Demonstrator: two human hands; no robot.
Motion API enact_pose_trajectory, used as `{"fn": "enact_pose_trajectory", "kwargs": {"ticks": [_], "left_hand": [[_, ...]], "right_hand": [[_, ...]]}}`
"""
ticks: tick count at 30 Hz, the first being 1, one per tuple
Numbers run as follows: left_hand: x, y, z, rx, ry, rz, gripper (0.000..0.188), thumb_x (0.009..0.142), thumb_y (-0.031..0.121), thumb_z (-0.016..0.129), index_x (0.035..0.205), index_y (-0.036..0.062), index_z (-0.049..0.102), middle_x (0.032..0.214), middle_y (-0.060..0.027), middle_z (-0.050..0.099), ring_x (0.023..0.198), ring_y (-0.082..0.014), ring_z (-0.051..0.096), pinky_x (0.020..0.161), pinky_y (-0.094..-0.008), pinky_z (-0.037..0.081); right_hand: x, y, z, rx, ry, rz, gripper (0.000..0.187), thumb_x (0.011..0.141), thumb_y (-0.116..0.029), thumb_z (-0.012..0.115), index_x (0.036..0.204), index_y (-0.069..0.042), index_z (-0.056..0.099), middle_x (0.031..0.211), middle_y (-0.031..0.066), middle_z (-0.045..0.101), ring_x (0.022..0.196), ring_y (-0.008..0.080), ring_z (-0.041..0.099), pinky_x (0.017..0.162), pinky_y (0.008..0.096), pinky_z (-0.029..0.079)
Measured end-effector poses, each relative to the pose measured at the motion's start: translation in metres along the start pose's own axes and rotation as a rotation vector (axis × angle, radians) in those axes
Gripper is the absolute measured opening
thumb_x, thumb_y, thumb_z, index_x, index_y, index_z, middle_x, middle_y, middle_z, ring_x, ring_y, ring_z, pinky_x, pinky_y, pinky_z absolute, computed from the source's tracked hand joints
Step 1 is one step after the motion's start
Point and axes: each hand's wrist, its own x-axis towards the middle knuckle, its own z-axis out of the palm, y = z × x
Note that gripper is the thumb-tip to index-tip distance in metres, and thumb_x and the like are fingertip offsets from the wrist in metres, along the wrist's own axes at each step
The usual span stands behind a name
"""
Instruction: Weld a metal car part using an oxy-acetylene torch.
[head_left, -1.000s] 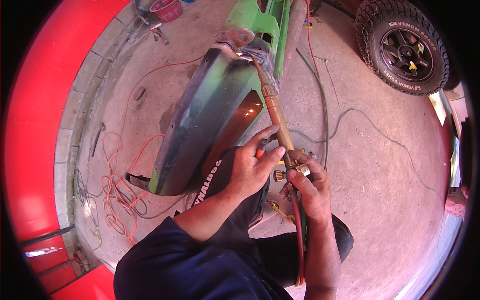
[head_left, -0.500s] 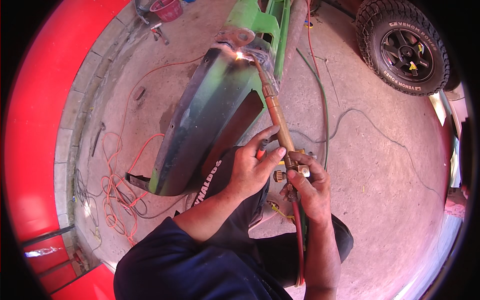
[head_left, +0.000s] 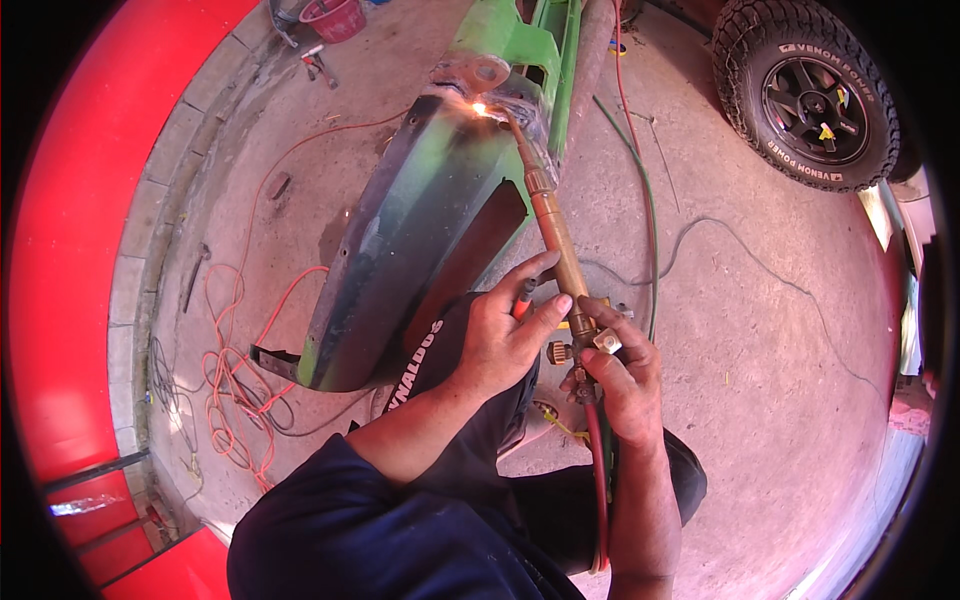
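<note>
Underneath everything, the concrete floor (head_left: 760, 380) spreads pale and stained, far wider than anything the fingers touch. Well beyond the fingertips of both hands, up and to the right, stands a black tyre (head_left: 812, 92) on a dark wheel. Running away from the fingers toward the top of the view lies the big green metal panel (head_left: 420, 220), scorched dark along its near side, its lower end just left of the left hand's knuckles. Far to the left of the fingers, an orange cable (head_left: 235, 375) lies in loose loops on the floor. A thin green hose (head_left: 648, 215) curves over the floor beyond the right hand's fingers.

The cutting torch (head_left: 556, 245) slants up from between the two hands, its brass tube reaching out past the fingertips to a bright glowing spot (head_left: 482, 108) on the panel's far end. The right hand (head_left: 620, 380) is closed around the torch's valve body, fingers curled tight on it, with red hose (head_left: 598, 480) trailing back along the forearm. The left hand (head_left: 500, 340) lies against the tube from the left, thumb and forefinger pressed to it; its other fingers seem loosely bent, though the angle hides them.
</note>
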Motion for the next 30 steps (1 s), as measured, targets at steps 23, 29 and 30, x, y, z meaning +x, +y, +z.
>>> {"fn": "enact_pose_trajectory", "kwargs": {"ticks": [23,29,30], "left_hand": [[0.0002,0.0004,-0.0009,-0.006,0.013,0.014,0.046,0.087,0.019,0.067,0.125,-0.0025,0.053,0.097,-0.0126,0.066,0.087,-0.0113,0.06,0.078,-0.027,0.048],[-0.0011,0.0024,-0.0019,0.006,-0.022,-0.077,0.045,0.087,0.018,0.067,0.125,-0.0023,0.053,0.078,-0.0037,0.058,0.071,-0.0058,0.05,0.068,-0.0235,0.046],[-0.0014,0.0024,-0.0023,0.006,-0.021,-0.077,0.045,0.087,0.018,0.067,0.125,-0.0023,0.053,0.078,-0.0037,0.058,0.071,-0.0058,0.05,0.068,-0.0235,0.046]], "right_hand": [[0.0,0.0013,0.0025,0.044,0.025,0.011,0.026,0.087,-0.005,0.064,0.112,-0.001,0.059,0.081,0.0046,0.06,0.057,0.0103,0.061,0.05,0.0219,0.05],[0.0002,0.0015,0.0,0.044,0.002,-0.004,0.036,0.084,0.0,0.055,0.12,-0.001,0.057,0.08,0.0049,0.059,0.059,0.0106,0.061,0.053,0.0229,0.05],[0.0004,0.0015,0.0003,0.052,-0.006,-0.007,0.039,0.083,0.001,0.053,0.122,-0.001,0.056,0.08,0.0048,0.059,0.06,0.0107,0.061,0.054,0.0231,0.049]]}}
